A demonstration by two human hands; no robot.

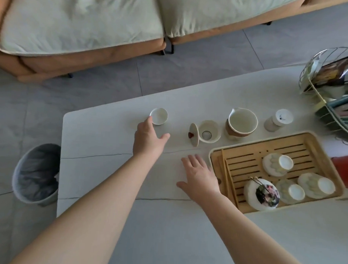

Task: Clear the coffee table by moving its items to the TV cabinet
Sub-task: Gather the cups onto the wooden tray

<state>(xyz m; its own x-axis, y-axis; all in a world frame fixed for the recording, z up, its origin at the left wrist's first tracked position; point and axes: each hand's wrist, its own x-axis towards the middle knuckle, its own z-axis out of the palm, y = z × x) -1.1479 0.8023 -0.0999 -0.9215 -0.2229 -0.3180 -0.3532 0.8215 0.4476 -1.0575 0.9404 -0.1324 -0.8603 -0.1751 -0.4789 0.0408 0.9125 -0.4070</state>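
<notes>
A small white teacup (159,116) stands near the far left of the white coffee table (101,168). My left hand (149,139) is open just below it, fingertips at its rim. My right hand (199,175) is open, palm down over the table, beside the left edge of a bamboo tea tray (245,152). Behind it stand a lidded bowl (208,131) with its lid (193,135) propped against it, a white pitcher (241,123) and a small white jar (279,120). The tray carries several cups turned over and a round decorated lid (262,194).
A wire basket (328,82) full of packets stands at the table's far right, with a red object (345,169) beside the tray. A grey bin (36,174) sits on the floor left of the table. A sofa (80,29) faces the far side.
</notes>
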